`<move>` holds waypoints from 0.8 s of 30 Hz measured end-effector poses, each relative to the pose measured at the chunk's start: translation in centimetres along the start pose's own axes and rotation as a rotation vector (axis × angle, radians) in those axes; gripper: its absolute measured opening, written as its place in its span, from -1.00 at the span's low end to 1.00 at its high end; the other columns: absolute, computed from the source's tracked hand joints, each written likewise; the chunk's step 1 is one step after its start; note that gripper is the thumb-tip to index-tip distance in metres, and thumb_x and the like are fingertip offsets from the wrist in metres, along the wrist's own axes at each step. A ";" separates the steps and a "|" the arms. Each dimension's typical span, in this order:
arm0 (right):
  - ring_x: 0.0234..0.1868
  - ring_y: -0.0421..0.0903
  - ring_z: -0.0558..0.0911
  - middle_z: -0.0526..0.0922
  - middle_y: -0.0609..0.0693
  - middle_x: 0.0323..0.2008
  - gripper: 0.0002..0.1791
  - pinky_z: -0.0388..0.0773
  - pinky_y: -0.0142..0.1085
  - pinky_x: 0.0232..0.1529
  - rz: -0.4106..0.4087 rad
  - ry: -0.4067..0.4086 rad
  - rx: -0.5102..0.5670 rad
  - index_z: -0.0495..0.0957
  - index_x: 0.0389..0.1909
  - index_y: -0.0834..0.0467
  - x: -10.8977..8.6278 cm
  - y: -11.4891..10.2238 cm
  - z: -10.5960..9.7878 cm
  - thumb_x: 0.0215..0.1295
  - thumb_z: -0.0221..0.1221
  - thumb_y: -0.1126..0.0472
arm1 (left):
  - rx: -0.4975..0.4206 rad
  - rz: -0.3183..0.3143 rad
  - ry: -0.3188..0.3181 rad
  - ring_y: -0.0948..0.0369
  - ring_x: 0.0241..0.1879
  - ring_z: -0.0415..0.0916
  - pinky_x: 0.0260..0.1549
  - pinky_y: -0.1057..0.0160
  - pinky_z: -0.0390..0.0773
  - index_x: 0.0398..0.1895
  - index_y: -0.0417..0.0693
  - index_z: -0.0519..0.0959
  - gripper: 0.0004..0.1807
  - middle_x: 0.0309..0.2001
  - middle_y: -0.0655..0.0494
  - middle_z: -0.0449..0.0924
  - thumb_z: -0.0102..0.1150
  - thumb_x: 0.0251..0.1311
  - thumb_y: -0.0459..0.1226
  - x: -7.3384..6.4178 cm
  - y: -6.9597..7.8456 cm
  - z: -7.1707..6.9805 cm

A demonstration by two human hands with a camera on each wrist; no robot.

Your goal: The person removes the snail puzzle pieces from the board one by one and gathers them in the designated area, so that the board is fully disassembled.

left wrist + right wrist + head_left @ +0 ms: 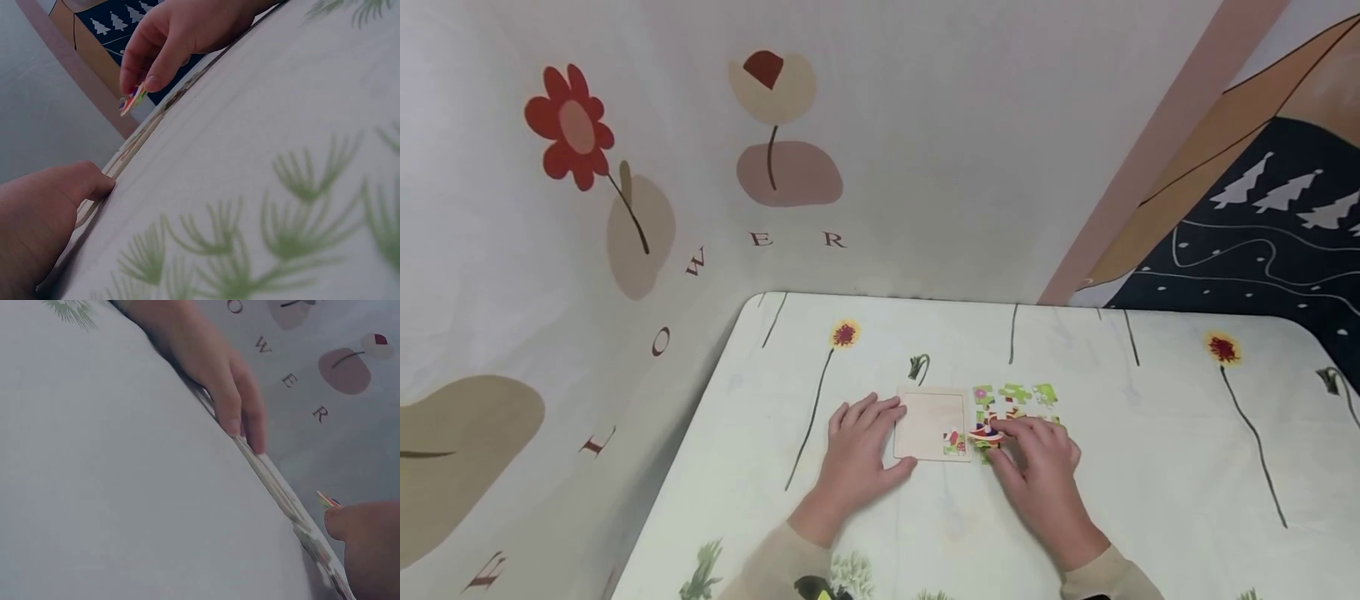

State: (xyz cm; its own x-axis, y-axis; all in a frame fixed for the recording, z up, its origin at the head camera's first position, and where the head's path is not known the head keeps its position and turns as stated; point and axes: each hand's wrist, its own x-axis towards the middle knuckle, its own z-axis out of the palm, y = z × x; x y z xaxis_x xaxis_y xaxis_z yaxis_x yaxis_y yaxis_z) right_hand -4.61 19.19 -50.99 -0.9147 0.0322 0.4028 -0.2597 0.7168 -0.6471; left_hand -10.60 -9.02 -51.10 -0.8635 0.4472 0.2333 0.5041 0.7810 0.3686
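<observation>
A square wooden puzzle board (pixel 925 423) lies on the table with one printed piece (pixel 955 442) set in its lower right corner. My left hand (pixel 861 446) rests at the board's left side, fingers spread, with fingertips on the left edge and the thumb at the lower edge. Between thumb and fingers, my right hand (pixel 1041 462) pinches a colourful jigsaw piece (pixel 986 434) just right of the board. In the left wrist view this jigsaw piece (pixel 131 101) is raised above the table, tilted. Loose jigsaw pieces (pixel 1015 393) lie beyond the right hand, some partly hidden by it.
The table (pixel 1150 467) wears a pale cloth printed with flowers and grass. Behind it and along its left side hangs a printed fabric wall (pixel 925 150). A dark panel with white trees (pixel 1262 225) hangs at the back right.
</observation>
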 end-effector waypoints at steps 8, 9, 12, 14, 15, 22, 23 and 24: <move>0.15 0.16 0.38 0.63 0.10 0.07 -0.55 0.04 0.26 0.15 0.132 0.000 -0.008 0.70 0.12 0.15 -1.1 1.6 -2.8 0.20 0.53 0.32 | 0.012 -0.003 -0.007 -0.03 0.52 0.26 0.42 -0.34 0.11 0.43 0.08 0.56 -0.24 0.49 0.17 0.47 0.41 0.21 0.17 0.1 -0.1 0.2; 0.14 0.18 0.38 0.64 0.11 0.06 -0.55 0.05 0.26 0.14 0.131 0.004 -0.012 0.70 0.12 0.16 -1.2 1.8 -3.1 0.20 0.53 0.33 | 0.011 -0.003 -0.004 -0.04 0.52 0.27 0.42 -0.35 0.11 0.43 0.07 0.56 -0.24 0.49 0.17 0.47 0.41 0.20 0.17 0.1 -0.1 0.3; 0.12 0.17 0.38 0.63 0.11 0.03 -0.56 0.06 0.26 0.12 0.132 0.005 -0.010 0.71 0.11 0.17 -1.3 2.1 -3.7 0.19 0.53 0.36 | 0.005 -0.003 0.003 -0.04 0.52 0.27 0.42 -0.35 0.10 0.42 0.07 0.57 -0.24 0.48 0.17 0.47 0.42 0.20 0.16 0.2 -0.1 0.2; 0.11 0.15 0.37 0.63 0.09 0.01 -0.57 0.08 0.25 0.10 0.127 -0.012 -0.013 0.73 0.08 0.16 -1.5 2.3 -3.9 0.17 0.54 0.37 | -0.001 -0.005 0.000 -0.04 0.52 0.27 0.42 -0.35 0.10 0.42 0.06 0.57 -0.24 0.48 0.17 0.47 0.42 0.19 0.15 0.3 -0.1 0.2; 0.10 0.14 0.36 0.63 0.08 -0.01 -0.58 0.08 0.25 0.10 0.122 -0.024 -0.016 0.73 0.06 0.15 -1.5 2.4 -3.9 0.16 0.54 0.37 | -0.002 -0.007 -0.003 -0.04 0.52 0.27 0.42 -0.35 0.10 0.42 0.06 0.57 -0.24 0.48 0.16 0.47 0.41 0.19 0.15 0.3 -0.1 0.1; 0.07 0.11 0.37 0.63 0.01 -0.04 -0.59 0.11 0.24 0.07 0.099 -0.081 -0.065 0.76 0.05 0.08 -1.6 2.4 -3.8 0.16 0.56 0.32 | 0.000 -0.011 -0.013 -0.04 0.52 0.27 0.42 -0.36 0.10 0.42 0.05 0.57 -0.24 0.48 0.15 0.48 0.41 0.20 0.16 0.2 0.1 0.0; 0.07 0.12 0.37 0.63 0.01 -0.04 -0.59 0.11 0.25 0.07 0.103 -0.083 -0.069 0.76 0.05 0.08 -1.6 2.3 -3.8 0.16 0.56 0.32 | 0.000 -0.011 -0.012 -0.04 0.52 0.27 0.42 -0.35 0.10 0.42 0.06 0.57 -0.25 0.48 0.16 0.48 0.41 0.20 0.16 0.2 0.1 0.0; 0.08 0.12 0.37 0.63 0.01 -0.04 -0.59 0.12 0.25 0.08 0.108 -0.086 -0.074 0.77 0.06 0.08 -1.6 2.3 -3.8 0.17 0.56 0.31 | 0.000 -0.011 -0.012 -0.04 0.51 0.27 0.42 -0.35 0.10 0.42 0.06 0.57 -0.25 0.48 0.16 0.48 0.41 0.20 0.15 0.2 0.1 0.0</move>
State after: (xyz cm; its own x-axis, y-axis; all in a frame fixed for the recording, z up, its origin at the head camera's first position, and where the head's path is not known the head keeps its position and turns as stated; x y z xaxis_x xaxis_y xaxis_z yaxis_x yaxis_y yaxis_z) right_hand -2.57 23.41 -50.65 -0.9601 0.0546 0.2741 -0.1375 0.7617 -0.6332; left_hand -10.73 -8.85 -51.04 -0.8691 0.4438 0.2185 0.4946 0.7857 0.3714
